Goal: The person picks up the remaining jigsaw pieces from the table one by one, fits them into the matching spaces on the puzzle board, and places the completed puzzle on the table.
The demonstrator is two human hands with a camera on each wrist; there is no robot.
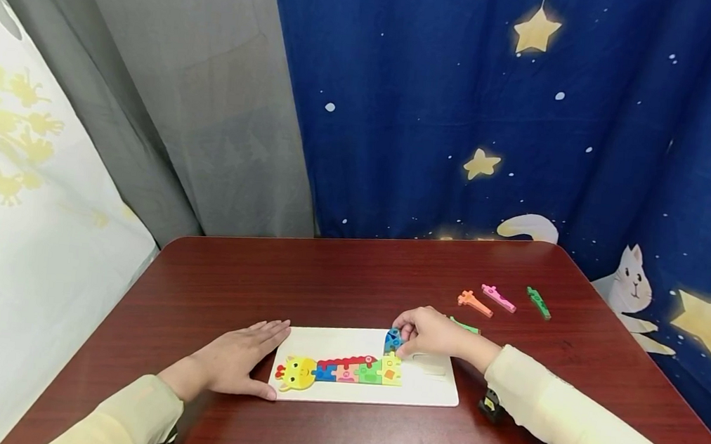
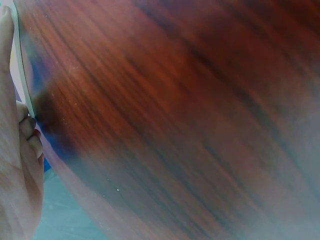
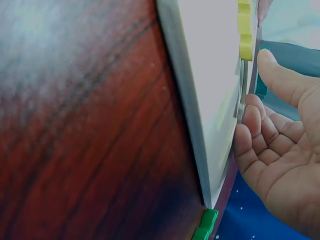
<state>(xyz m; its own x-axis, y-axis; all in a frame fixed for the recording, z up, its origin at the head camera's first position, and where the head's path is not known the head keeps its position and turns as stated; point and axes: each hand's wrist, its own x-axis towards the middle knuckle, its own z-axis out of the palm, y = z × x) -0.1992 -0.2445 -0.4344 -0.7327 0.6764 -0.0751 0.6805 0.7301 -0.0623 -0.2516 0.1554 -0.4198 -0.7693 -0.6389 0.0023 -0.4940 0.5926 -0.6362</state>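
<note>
A white puzzle board (image 1: 328, 391) lies on the table, carrying a giraffe with a yellow head (image 1: 299, 374) and several joined coloured body pieces (image 1: 347, 372). At the board's left end rests my left hand (image 1: 236, 356), fingers extended, touching its edge. Thumb and fingers of my right hand (image 1: 431, 333) pinch a blue puzzle piece (image 1: 392, 340) at the board's upper right, just above the yellow body piece (image 1: 391, 370). The right wrist view shows that hand (image 3: 280, 135) beside the white board (image 3: 210, 85); the blue piece is mostly hidden there.
Beyond the right hand lie loose pieces: orange (image 1: 475, 303), pink (image 1: 498, 298) and green (image 1: 539, 303). Another green piece (image 1: 464, 325) sits partly behind that hand. Curtains (image 1: 434, 116) hang along the far edge of the dark red table (image 1: 249, 276).
</note>
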